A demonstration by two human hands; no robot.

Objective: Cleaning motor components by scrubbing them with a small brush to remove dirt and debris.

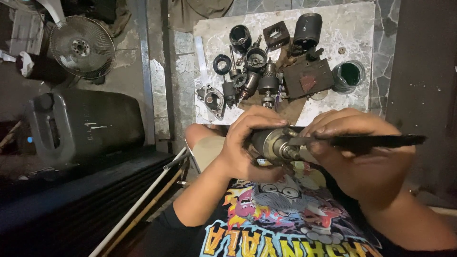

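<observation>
The left hand (247, 143) is closed firmly around a cylindrical motor part (273, 145), held over the lap, near the chest; the right hand (362, 152) pinches a flat dark tool (376, 141) whose tip lies at the shaft end of this part. I judge the step to be scraping or prying at the shaft, which asks for a steady hold and small pressure. To the far left stand a fan (82, 46) and a dark jerrycan (83, 123); ahead, on the marble slab (352, 24), lie dismantled motor pieces (257, 71) and a green cup (349, 75), well apart from the hands; nothing blocks the work.
</observation>
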